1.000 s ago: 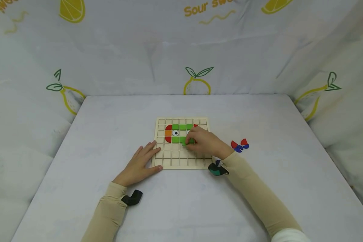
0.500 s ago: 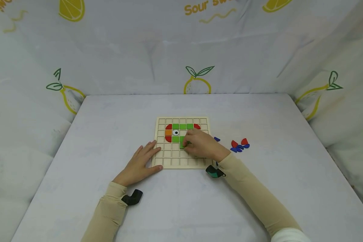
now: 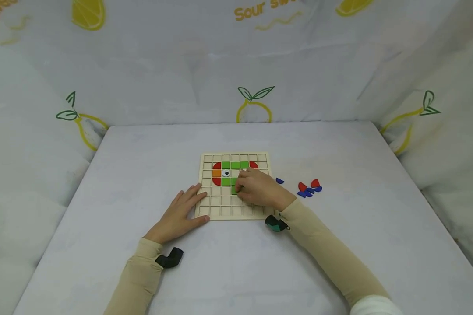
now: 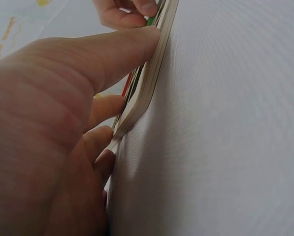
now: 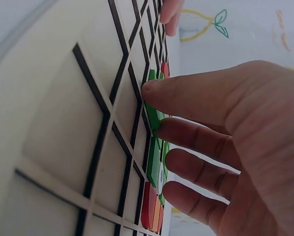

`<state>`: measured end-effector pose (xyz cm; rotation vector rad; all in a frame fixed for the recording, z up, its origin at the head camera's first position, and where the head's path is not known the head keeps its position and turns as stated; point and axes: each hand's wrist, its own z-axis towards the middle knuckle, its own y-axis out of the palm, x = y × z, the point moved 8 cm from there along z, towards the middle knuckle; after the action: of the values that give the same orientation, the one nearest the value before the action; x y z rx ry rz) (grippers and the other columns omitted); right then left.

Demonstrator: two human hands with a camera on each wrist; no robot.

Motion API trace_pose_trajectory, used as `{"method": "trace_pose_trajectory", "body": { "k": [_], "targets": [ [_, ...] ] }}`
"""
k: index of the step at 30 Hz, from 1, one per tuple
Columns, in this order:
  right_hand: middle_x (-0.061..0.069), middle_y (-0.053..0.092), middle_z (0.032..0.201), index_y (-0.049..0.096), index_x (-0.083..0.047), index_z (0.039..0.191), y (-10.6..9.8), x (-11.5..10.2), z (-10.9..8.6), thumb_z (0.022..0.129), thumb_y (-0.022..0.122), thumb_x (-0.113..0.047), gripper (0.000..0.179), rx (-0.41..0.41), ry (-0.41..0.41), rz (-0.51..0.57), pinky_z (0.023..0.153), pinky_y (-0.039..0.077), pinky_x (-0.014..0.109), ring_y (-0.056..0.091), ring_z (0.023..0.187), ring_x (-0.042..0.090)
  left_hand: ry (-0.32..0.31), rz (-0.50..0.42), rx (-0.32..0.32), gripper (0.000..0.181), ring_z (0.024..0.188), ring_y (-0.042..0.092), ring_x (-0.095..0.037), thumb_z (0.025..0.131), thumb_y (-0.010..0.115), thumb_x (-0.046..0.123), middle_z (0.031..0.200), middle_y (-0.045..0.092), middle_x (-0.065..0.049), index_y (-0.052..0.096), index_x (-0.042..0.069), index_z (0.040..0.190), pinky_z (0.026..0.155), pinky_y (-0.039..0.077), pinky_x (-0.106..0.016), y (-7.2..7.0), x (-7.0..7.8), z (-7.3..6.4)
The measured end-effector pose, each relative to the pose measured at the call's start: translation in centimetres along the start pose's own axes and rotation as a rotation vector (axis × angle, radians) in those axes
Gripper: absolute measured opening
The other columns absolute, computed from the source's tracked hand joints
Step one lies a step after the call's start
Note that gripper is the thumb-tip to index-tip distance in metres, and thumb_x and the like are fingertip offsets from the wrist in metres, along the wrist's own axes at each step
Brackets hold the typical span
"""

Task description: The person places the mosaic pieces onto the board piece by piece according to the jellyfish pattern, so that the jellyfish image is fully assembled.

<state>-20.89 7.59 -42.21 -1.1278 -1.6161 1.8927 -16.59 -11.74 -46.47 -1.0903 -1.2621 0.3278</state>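
Note:
A pale wooden grid board bears green squares, red quarter-round pieces, an orange square and a white eye piece. My left hand lies with straight, spread fingers on the board's left side, thumb at the near corner. Over the board's middle, my right hand pinches a green square tile between thumb and forefinger. That tile sits low at a cell below the lower green row, partly covered by the fingertips. The right hand hides the right part of the pattern in the head view.
Right of the board lie red quarter-round pieces and several blue rounded pieces. One blue piece lies close to the board's right edge. A white cloth with lemon prints rises behind the table.
My right hand has moved slightly left and toward me, bringing the green tile down into a cell. A blue piece beside the board has come into sight. The left hand stays in place.

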Motion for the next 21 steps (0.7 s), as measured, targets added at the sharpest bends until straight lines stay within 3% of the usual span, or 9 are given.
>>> {"method": "trace_pose_trajectory", "body": {
  "k": [8, 12, 14, 18, 21],
  "targets": [
    [-0.004, 0.073, 0.103, 0.079, -0.017, 0.099, -0.1, -0.8, 0.2, 0.093, 0.07, -0.021, 0.012, -0.019, -0.043, -0.066, 0.094, 0.052, 0.034, 0.06, 0.099, 0.019, -0.001, -0.017, 0.007, 0.075, 0.159, 0.014, -0.03, 0.092, 0.071, 0.044, 0.171, 0.02, -0.005, 0.042, 0.015, 0.155, 0.131, 0.005, -0.051, -0.2, -0.3, -0.3],
    [-0.002, 0.074, 0.105, 0.08, -0.016, 0.101, -0.3, -1.0, 0.1, 0.094, 0.07, -0.02, 0.013, -0.039, -0.064, -0.04, 0.095, 0.052, 0.035, 0.062, 0.102, 0.021, -0.004, -0.018, 0.002, 0.075, 0.159, 0.013, -0.03, 0.092, 0.071, 0.045, 0.171, 0.019, -0.005, 0.042, 0.016, 0.155, 0.131, 0.005, -0.051, -0.1, -0.4, -0.3],
    [-0.001, 0.074, 0.107, 0.08, -0.015, 0.103, -0.7, -0.7, 0.1, 0.095, 0.069, -0.019, 0.014, -0.049, -0.046, 0.014, 0.105, 0.05, 0.038, 0.063, 0.106, 0.021, -0.005, -0.013, 0.002, 0.075, 0.159, 0.013, -0.03, 0.092, 0.07, 0.046, 0.171, 0.019, -0.005, 0.042, 0.016, 0.155, 0.131, 0.005, -0.051, 0.0, -0.5, -0.3],
    [0.001, 0.072, 0.115, 0.077, -0.011, 0.11, -2.9, 1.0, -0.6, 0.097, 0.066, -0.016, 0.018, -0.025, 0.05, 0.144, 0.107, 0.05, 0.041, 0.06, 0.11, 0.023, -0.001, -0.009, -0.001, 0.075, 0.159, 0.013, -0.03, 0.092, 0.07, 0.046, 0.171, 0.019, -0.005, 0.042, 0.016, 0.155, 0.131, 0.005, -0.051, 0.0, -0.3, -0.3],
    [0.005, 0.071, 0.121, 0.073, -0.008, 0.119, -4.9, 3.1, -1.7, 0.099, 0.062, -0.013, 0.023, 0.006, 0.141, 0.23, 0.097, 0.054, 0.041, 0.058, 0.11, 0.025, 0.006, -0.013, -0.007, 0.076, 0.159, 0.013, -0.03, 0.092, 0.071, 0.045, 0.171, 0.019, -0.005, 0.042, 0.016, 0.155, 0.131, 0.004, -0.051, 0.1, -0.1, -0.1]
  ]
}}
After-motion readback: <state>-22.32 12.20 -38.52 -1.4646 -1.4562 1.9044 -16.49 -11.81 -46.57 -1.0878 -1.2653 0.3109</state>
